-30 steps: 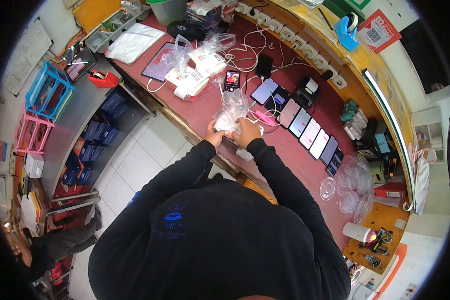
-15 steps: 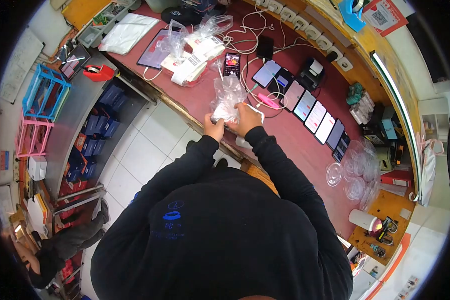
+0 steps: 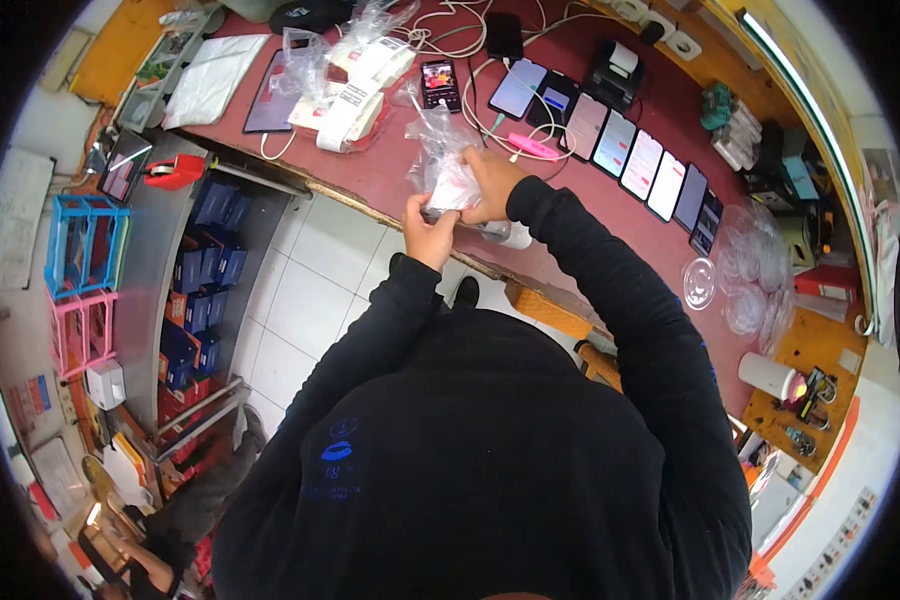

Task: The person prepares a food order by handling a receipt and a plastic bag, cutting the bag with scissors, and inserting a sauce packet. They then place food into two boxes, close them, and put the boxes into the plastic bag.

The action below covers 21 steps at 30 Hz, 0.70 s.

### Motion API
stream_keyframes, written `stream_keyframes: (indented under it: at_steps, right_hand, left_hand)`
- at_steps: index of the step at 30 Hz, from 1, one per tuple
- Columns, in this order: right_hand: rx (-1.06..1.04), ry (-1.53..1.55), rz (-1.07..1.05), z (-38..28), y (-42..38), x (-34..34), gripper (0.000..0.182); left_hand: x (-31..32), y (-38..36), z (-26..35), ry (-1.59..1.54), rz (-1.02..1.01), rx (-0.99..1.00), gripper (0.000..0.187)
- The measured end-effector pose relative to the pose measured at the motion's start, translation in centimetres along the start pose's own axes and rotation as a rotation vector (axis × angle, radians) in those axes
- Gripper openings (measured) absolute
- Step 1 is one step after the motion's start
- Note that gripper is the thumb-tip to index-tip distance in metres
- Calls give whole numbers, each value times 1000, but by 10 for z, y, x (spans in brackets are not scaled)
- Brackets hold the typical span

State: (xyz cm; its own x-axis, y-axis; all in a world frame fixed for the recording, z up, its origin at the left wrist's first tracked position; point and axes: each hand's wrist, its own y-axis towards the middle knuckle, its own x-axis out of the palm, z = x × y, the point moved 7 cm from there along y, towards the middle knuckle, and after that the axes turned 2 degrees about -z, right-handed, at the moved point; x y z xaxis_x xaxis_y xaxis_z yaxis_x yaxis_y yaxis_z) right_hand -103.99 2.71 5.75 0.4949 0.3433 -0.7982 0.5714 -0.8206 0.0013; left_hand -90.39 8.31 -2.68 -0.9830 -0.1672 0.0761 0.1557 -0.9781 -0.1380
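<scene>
**Clear bag held up between both hands**

The plastic bag stood upright above the red counter edge, its long axis rising away from the fingers. The left hand pinched its bottom; the right hand clasped its side, nearer. Its contents were hard to make out.

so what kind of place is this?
Probably a small online-order packing counter or phone shop. A row of lit phones on cables lines the red counter, beside a small label printer and bagged, labelled parcels. Both hands hold a clear plastic bag.
</scene>
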Motion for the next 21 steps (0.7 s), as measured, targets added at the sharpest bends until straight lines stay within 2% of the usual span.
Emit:
stream_keyframes:
  at_steps: [3, 6, 7, 9, 14, 16, 21]
  right_hand:
    - [43, -3, -29, 1, -1, 2, 68]
    - [82, -12, -16, 1, -5, 9, 62]
    - [136, 17, -10, 8, -6, 14, 59]
    - [238, 72, 0, 26, -8, 25, 54]
    - [222, 128, 84, 14, -20, 29, 45]
    - [170, 118, 196, 2, -24, 33, 41]
    - [219, 146, 210, -9, -30, 34, 37]
  left_hand:
    - [6, -7, 18, -190, -50, -75, 39]
    - [6, -5, 13, -243, -105, -255, 40]
    - [5, -8, 6, -214, -127, -376, 38]
    - [-5, -8, -10, -235, -130, -374, 38]
    - [-3, -16, -6, -290, -114, -503, 43]
    - [-4, -12, -6, -167, -98, -539, 48]
    - [-7, -7, -11, -73, -49, -513, 45]
